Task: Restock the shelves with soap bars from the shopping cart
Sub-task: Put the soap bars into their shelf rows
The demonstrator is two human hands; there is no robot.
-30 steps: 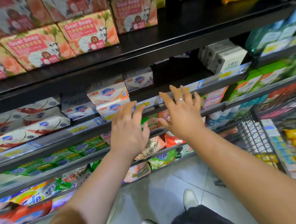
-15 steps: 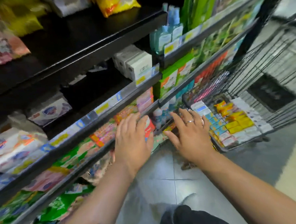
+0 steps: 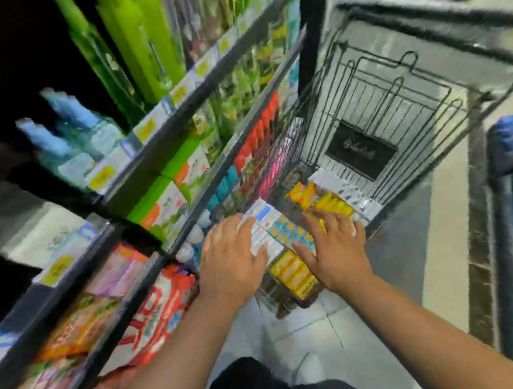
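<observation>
Over the black wire shopping cart (image 3: 393, 101), my left hand (image 3: 229, 265) and right hand (image 3: 337, 255) had left the dark metal shelves (image 3: 157, 158), fingers spread, empty, reaching for colourful boxed soap bars (image 3: 284, 231).

Two grips show: the left grip (image 3: 229, 262) and the right grip (image 3: 336, 249). There is one cart (image 3: 393, 101). The soap bars (image 3: 291, 235) in it lie in what look like five rows: two white, one teal and two yellow. Blur hides the number of single bars. Four shelf rails (image 3: 182, 87) cross the left side. Behind them are two blue-capped bottles (image 3: 78, 121), three tall green bottles (image 3: 138, 51) and two green boxes (image 3: 171, 196).
</observation>
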